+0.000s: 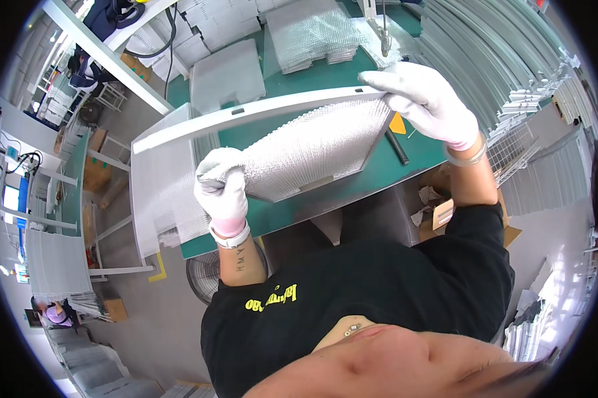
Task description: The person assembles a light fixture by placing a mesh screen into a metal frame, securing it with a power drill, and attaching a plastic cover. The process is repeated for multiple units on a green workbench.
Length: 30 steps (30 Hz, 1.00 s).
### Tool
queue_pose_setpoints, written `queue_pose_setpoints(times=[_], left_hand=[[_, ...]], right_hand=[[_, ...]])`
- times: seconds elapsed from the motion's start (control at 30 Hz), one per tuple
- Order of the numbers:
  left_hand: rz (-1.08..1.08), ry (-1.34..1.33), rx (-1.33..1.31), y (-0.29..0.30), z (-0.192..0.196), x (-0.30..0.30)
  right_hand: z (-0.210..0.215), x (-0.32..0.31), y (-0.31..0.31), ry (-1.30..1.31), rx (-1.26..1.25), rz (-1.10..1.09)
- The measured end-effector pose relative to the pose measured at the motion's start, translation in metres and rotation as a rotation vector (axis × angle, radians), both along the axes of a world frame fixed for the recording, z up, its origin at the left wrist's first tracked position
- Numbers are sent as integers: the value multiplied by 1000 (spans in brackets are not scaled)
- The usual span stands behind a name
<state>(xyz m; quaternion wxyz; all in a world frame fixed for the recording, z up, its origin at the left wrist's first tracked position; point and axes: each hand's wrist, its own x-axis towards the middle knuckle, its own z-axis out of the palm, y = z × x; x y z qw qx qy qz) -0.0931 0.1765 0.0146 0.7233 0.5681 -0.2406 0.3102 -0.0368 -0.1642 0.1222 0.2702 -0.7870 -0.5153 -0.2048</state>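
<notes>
A silvery ribbed mesh panel (319,146) is tilted above a green worktable (392,176). Along its far side runs a long white frame strip (266,106) with small dark slots, its left end reaching past the panel. My left hand (221,184), in a white glove, is closed on the panel's left corner. At the far right corner my gloved right hand (431,103) grips the white strip's end, fingers stretched over it and thumb side below, against the panel. Whether the strip is joined to the panel all along cannot be made out.
Silvery mesh sheets (312,36) are stacked at the table's back, with more sheets (166,179) at its left. A black-handled tool (397,147) lies right of the panel. Long strips (491,53) stand at the far right. A floor fan (203,275) is below the table.
</notes>
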Motion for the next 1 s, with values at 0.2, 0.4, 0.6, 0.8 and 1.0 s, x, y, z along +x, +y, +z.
queue_pose_setpoints(times=[0.2,0.4,0.6,0.8,1.0], left_hand=[[4,92,34,5,1,-12],[-33,223,328,15,47,-23],[-39,99,122,5,32,-16],[-48,-55,89,3,21,-13],[345,-299,-162,-20,12,-4]], right_hand=[[39,-1,0,57,-283,183],[50,-15,25,121,-334,162],[52,-15,52,-4,-354,260],[46,-22,84,88,-332,237],[39,-13,93,-70,-242,313]])
